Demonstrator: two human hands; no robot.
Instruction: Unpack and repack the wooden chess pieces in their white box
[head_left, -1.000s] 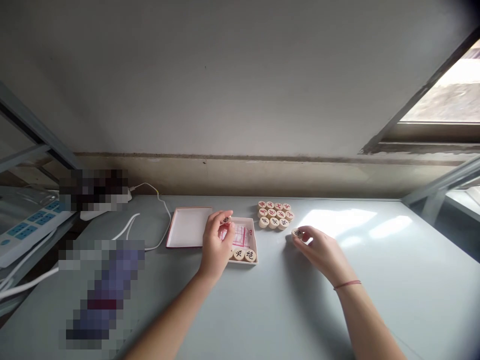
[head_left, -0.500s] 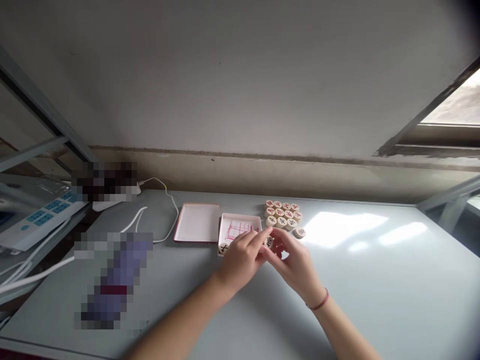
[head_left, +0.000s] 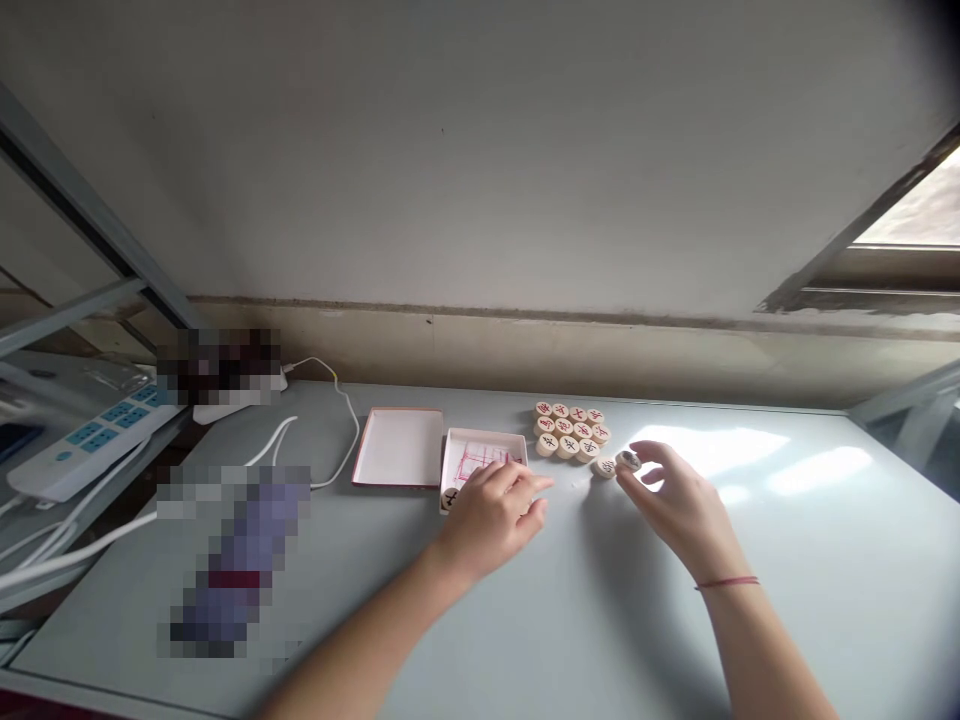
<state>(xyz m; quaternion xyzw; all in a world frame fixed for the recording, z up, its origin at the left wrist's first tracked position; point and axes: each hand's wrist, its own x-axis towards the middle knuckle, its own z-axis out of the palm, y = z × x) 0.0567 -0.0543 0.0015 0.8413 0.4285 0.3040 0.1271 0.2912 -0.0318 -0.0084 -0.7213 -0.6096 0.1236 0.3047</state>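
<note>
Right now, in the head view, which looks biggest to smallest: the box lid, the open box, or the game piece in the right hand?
1. Box lid and open box: about alike.
2. Game piece, held in the right hand: smallest.

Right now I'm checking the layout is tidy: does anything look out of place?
One round wooden chess piece lies alone on the grey table, off the neat cluster of pieces. The right hand holds another piece beside it.

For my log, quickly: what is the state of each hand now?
Left hand: open over the box, holding nothing visible.
Right hand: pinching a piece.
</note>
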